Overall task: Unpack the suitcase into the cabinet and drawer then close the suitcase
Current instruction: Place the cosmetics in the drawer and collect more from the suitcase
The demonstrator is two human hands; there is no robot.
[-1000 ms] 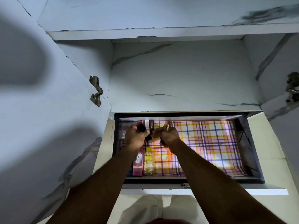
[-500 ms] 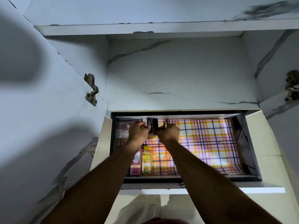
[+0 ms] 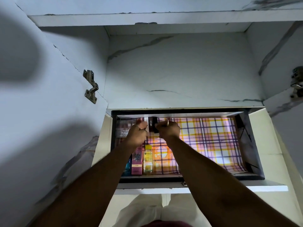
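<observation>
The open drawer (image 3: 252, 145) has a pink and yellow plaid liner (image 3: 206, 141). Both of my hands reach into its far left part. My left hand (image 3: 137, 134) has its fingers curled round a small dark cosmetic stick (image 3: 150, 126) near the back wall. Right beside it, my right hand (image 3: 168, 130) grips another small dark item with a gold part (image 3: 167, 123); most of it is hidden by the fingers. A pink BB cream box (image 3: 136, 161), a yellow bottle (image 3: 148, 159) and a blue item (image 3: 127, 167) lie at the front left. The suitcase is out of view.
The white marble-pattern cabinet shelf (image 3: 180, 71) above the drawer holds nothing. Its doors stand open: the left door (image 3: 41, 112) with its hinge (image 3: 91, 86), and a right hinge (image 3: 296, 84). A clear boxed set (image 3: 124, 130) lies at the drawer's back left.
Both hands have moved further toward the back of the drawer, staying close together with the small dark items between them.
</observation>
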